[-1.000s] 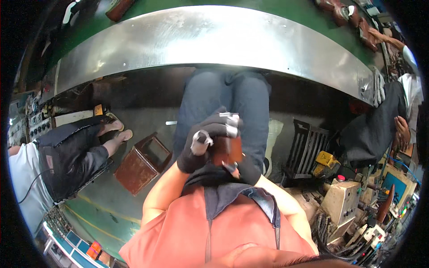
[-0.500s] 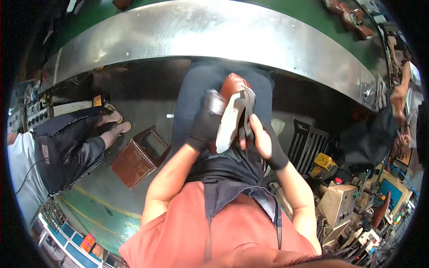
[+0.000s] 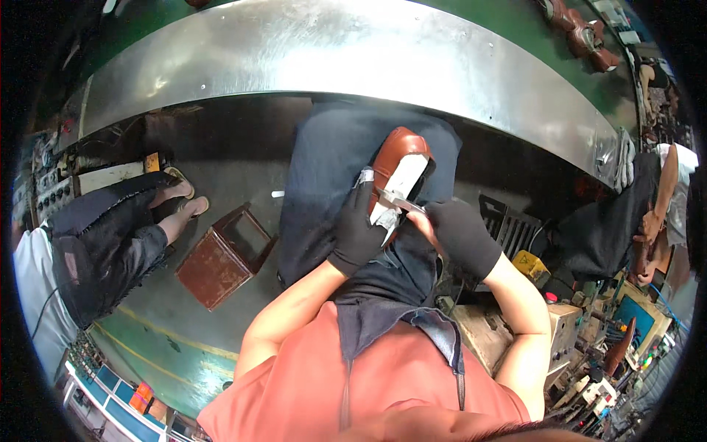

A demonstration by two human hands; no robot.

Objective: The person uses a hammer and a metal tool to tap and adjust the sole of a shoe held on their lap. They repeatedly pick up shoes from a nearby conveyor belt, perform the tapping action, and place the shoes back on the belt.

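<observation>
- Centrally, a brown leather shoe point(image 3: 401, 144) lies over the person's dark-clothed lap point(image 3: 320, 169), its toe pointing toward the table point(image 3: 317, 59) and a long white face point(image 3: 407, 174) turned upward.
- The left hand point(image 3: 359, 225), in a black glove, grips the shoe from its left side; the fingers are pressed against the leather with little gap, and one tip bears a white covering point(image 3: 367, 175).
- The right hand point(image 3: 460, 232), likewise gloved, has its bare fingertips curled closely around a metal tool point(image 3: 398, 200), which crosses the shoe's white face; the tool's exact kind cannot be told.
- The table, a bare metal strip bowed by the lens, runs beyond the knees; past it, at upper right, brown shoes point(image 3: 582, 37) rest on a green surface point(image 3: 508, 37).
- To the left, a brown box point(image 3: 213, 274) stands on the floor point(image 3: 254, 309), near a co-worker's sandalled feet point(image 3: 196, 207).
- To the right, a yellow case point(image 3: 529, 265) sits near the right forearm point(image 3: 514, 291).
</observation>
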